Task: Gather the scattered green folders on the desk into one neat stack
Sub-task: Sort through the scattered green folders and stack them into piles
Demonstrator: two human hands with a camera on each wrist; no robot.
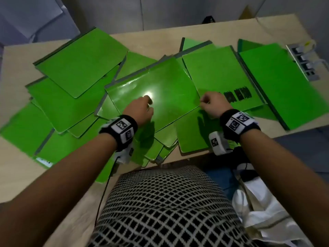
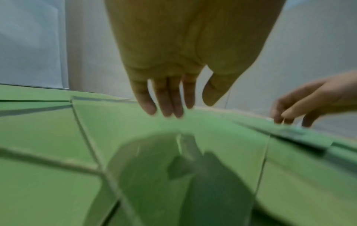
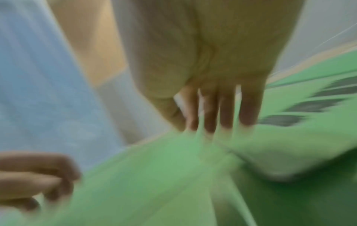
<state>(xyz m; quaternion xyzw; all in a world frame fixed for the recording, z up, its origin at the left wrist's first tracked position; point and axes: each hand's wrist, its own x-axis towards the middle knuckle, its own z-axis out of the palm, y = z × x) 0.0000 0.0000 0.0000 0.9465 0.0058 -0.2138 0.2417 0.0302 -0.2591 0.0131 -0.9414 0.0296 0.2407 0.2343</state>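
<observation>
A glossy bright-green rectangular folder with a grey spine strip (image 1: 156,90) lies topmost in the middle of a loose spread of similar green folders on the pale wooden desk (image 1: 160,35). Its long axis runs slantwise, from the near left up toward the far right, with the grey spine along its far long edge; a bright glare spot sits on its cover just beyond the left fingertips.

The left hand (image 1: 140,109) is over the near-left part of this folder, fingers reaching forward and downward. In the left wrist view the fingers (image 2: 168,100) are fairly straight and close together, with the thumb apart, the tips just at the cover; whether they press it cannot be told. They curl round nothing.

The right hand (image 1: 212,104) is at the folder's right-hand short edge, where it meets the neighbouring green folder with black scribbled marks (image 1: 224,75), which lies just right of the fingers with its long axis running away from the person. From the head view the fingers look bent at the edge, but the right wrist view is badly blurred, so whether they pinch the edge or only touch it cannot be told.

More green folders overlap to the left of the left hand and below both wrists, some overhanging the near desk edge.
</observation>
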